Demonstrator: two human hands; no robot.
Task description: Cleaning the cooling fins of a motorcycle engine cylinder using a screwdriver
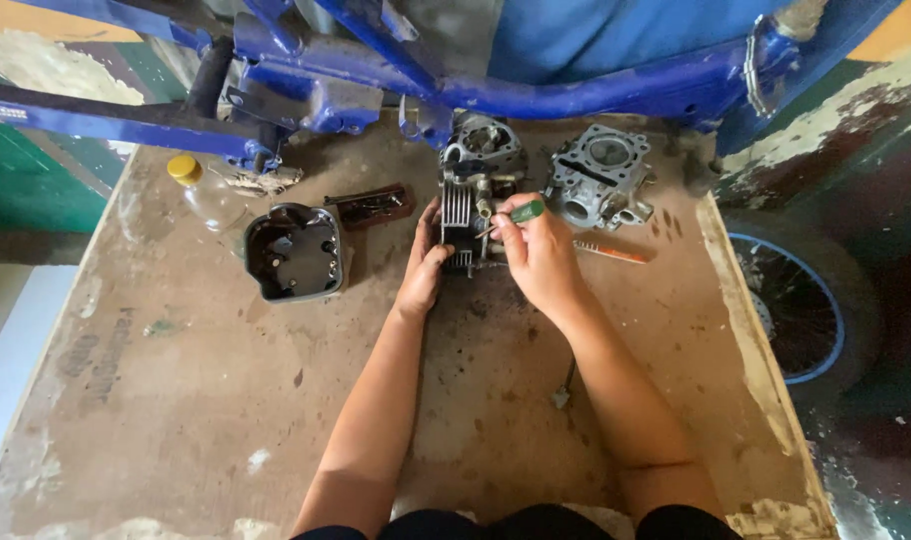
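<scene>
A dark finned engine cylinder head stands at the far middle of a stained wooden board. My left hand grips its left side, fingers against the fins. My right hand is closed on a screwdriver with a green handle, its thin shaft pointing left into the cylinder head. Both forearms reach forward from the bottom of the view.
A grey cylinder block sits to the right, an orange-handled tool below it. A black engine cover, a small brown tray and a yellow-capped bottle lie to the left. A blue motorcycle frame spans the top; a wheel is at right.
</scene>
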